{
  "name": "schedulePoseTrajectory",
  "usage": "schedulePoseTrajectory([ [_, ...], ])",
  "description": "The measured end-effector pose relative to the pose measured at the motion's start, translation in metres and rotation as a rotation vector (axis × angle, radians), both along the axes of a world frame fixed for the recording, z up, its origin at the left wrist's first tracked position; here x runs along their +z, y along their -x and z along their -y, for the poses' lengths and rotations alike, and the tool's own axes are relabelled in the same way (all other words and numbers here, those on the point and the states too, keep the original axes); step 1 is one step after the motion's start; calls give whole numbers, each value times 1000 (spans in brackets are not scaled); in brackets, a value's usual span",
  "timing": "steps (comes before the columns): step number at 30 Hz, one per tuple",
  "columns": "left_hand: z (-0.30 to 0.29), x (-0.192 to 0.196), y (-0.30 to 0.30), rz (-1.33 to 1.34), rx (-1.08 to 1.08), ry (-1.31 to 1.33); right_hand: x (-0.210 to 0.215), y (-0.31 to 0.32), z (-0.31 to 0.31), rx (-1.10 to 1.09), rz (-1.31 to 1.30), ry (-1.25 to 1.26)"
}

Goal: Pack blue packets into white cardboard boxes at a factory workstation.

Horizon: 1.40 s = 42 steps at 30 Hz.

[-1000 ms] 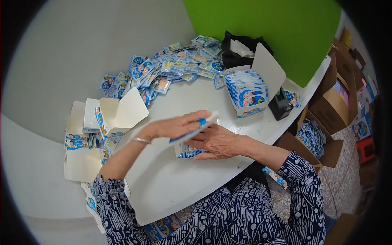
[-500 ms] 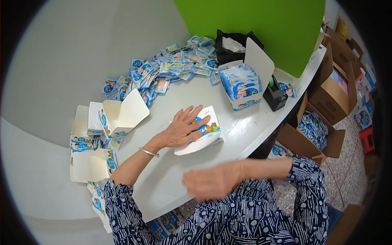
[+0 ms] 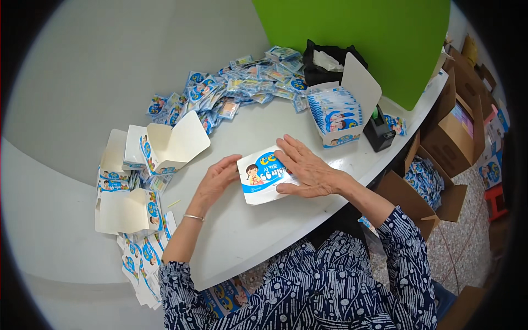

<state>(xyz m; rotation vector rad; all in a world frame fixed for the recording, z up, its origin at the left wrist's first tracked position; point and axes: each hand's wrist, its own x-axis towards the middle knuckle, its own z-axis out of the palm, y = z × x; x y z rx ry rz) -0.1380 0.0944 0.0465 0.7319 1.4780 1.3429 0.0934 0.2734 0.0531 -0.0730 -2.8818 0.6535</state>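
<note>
A white and blue cardboard box point(image 3: 256, 190) with a printed cartoon child lies lid up on the table in front of me. My right hand point(image 3: 311, 173) rests flat over its right part, fingers and thumb spread across the lid. At the box's left edge is my left hand point(image 3: 215, 180), its fingers loosely bent and apart, their tips against the upper left corner. A silver bangle circles the left wrist. The box's right end is hidden under my right hand.
Small blue sachets point(image 3: 236, 88) are heaped along the back. An open box of sachets point(image 3: 335, 113) stands beside a black tape dispenser point(image 3: 378, 131) and a black bag point(image 3: 334, 63). Open empty boxes point(image 3: 165, 146) and flat cartons point(image 3: 144, 261) sit left. Brown cartons point(image 3: 396, 195) stand on the floor right.
My right hand has come up from near my body onto the lid. My left hand has slid off the lid to the box's left edge. The box has turned slightly; the whole view has shifted.
</note>
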Motion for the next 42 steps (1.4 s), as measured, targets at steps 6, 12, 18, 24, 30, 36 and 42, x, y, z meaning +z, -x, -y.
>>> schedulePoseTrajectory([
  [6,3,8,-14,102,-13,-71,14,1,-6,11,152,113],
  [12,-5,10,-10,81,95,33,18,6,-23,53,230,300],
  [18,-9,14,-5,69,144,96,48,11,-32,-2,400,777],
  [24,-6,14,-10,12,129,99,0,-2,-21,186,163,94],
  [30,7,34,-23,-702,-116,-252,-6,-8,-17,178,133,9],
  [36,10,17,-47,-1481,-558,-90,3,-7,-15,197,122,-49],
  [42,11,16,-49,-1581,-596,-86,4,-9,-5,167,57,-130],
])
